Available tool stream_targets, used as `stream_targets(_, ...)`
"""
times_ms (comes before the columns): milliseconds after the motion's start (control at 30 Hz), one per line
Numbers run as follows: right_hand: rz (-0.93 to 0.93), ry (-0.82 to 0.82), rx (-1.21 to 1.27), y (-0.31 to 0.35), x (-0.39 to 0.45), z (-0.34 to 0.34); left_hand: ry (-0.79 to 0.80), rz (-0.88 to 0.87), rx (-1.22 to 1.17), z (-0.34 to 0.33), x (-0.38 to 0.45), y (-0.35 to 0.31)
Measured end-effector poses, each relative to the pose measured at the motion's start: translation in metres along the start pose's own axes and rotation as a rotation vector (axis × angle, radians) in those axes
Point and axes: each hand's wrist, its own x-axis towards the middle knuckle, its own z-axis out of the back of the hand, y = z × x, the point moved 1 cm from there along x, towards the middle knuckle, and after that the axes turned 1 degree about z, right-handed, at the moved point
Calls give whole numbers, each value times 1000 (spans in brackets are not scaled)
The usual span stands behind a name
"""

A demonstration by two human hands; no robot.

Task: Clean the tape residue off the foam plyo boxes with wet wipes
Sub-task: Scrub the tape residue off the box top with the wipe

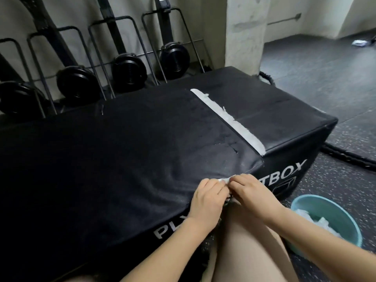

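A long black foam plyo box [126, 151] lies in front of me, with white lettering on its near side. A torn strip of white tape residue [227, 121] runs across its top toward the right end. At the box's near edge my left hand [207, 200] and my right hand [252, 194] meet, both pinching a small white wet wipe [227, 179] between their fingertips. Most of the wipe is hidden by the fingers.
A teal bucket [343, 226] with crumpled white wipes inside stands on the floor at my right. Black weight plates [77, 82] on metal racks line the wall behind the box. A thick black rope [350, 157] lies on the speckled floor to the right. My knee is below the hands.
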Motion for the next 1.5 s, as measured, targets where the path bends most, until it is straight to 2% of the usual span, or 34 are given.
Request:
stream_targets(200,-141,-200,-35,-63,-29,9,-11,-74,64,-47,64,-30)
stream_targets(333,-231,-367,55,-57,-32,-6,49,-33,112,-36,68,-36)
stream_targets(400,-188,-372,129,-32,-31,-13,83,-25,96,-20,49,-28)
stream_targets(533,-33,-233,263,29,-16,-38,170,22,146,33,-17,7)
stream_targets(633,136,-234,148,60,-4,-39,179,3,193,64,-54,25)
stream_targets(800,204,-222,182,80,9,-36,128,1,210,65,-67,31)
stream_targets(933,154,-217,103,51,-2,-43,106,9,161,44,-48,24)
stream_targets(1067,81,-247,197,-5,-19,-30,97,-5,51,5,-10,0)
stream_targets(1300,-152,-344,128,-98,-40,7,93,-38,-79,-67,80,-43)
stream_targets(1400,-224,-377,154,-103,-37,13,107,-23,-96,-76,89,-45)
stream_targets(1500,-193,-356,203,-82,-32,9,154,16,-98,-60,71,-32)
